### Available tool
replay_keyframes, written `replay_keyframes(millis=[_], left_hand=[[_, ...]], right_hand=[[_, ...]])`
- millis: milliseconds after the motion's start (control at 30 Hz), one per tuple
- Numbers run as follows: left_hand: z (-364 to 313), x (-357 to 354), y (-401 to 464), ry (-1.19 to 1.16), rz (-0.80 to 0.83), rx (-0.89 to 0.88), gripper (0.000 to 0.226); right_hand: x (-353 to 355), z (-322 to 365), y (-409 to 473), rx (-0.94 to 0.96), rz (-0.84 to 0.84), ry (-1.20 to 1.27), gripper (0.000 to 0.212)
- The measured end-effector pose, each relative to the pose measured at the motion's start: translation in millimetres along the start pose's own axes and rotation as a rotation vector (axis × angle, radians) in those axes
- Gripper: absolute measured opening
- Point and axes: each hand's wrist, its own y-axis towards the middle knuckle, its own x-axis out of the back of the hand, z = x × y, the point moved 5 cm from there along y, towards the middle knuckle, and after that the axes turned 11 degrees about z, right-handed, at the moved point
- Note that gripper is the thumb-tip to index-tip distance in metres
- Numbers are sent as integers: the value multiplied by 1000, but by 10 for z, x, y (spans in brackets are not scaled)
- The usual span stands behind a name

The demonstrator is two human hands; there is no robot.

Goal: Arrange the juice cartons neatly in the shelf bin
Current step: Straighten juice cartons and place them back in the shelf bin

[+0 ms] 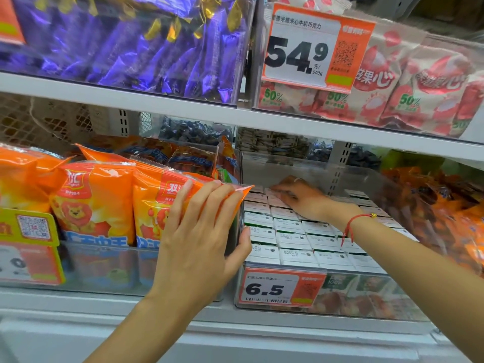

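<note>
Two hands working: left hand point(199, 239) flat, fingers straight, bracing clear plastic shelf bin point(366, 314) wall; right hand point(301, 196) presses white-topped juice cartons point(293, 238) at back. Advise nudging rear rows flush, gently.

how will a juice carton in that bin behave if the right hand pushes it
A carton looks boxy and flat-topped, so it should slide rather than roll. The rows sit packed tight in the bin, so tipping seems unlikely. The right hand rests on the back rows; neighbours would probably shift together.
</note>
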Motion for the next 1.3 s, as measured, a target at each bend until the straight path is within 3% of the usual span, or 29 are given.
replay_keyframes(millis=[200, 400, 600, 767, 900, 1067, 1300], left_hand=[[-3, 20, -7, -21, 66, 1, 51], [-83, 192, -3, -19, 106, -25, 48], [-516, 257, -107, -10, 153, -267, 32], [-757, 55, -322, -80, 342, -303, 56], [-736, 39, -358, -76, 380, -275, 64], [-741, 18, -385, -139, 361, -288, 56], [-689, -53, -352, -324, 418, -209, 49]], right_hand=[[110, 80, -237, 23, 0, 16, 38], [287, 179, -1115, 149, 68, -83, 28], [102, 36, -1798, 106, 134, 25, 18], [154, 117, -1731, 72, 124, 19, 23], [281, 217, -1539, 47, 244, -49, 31], [370, 365, -1294, 37, 436, -206, 35], [396, 422, -1239, 98, 449, -336, 37]])
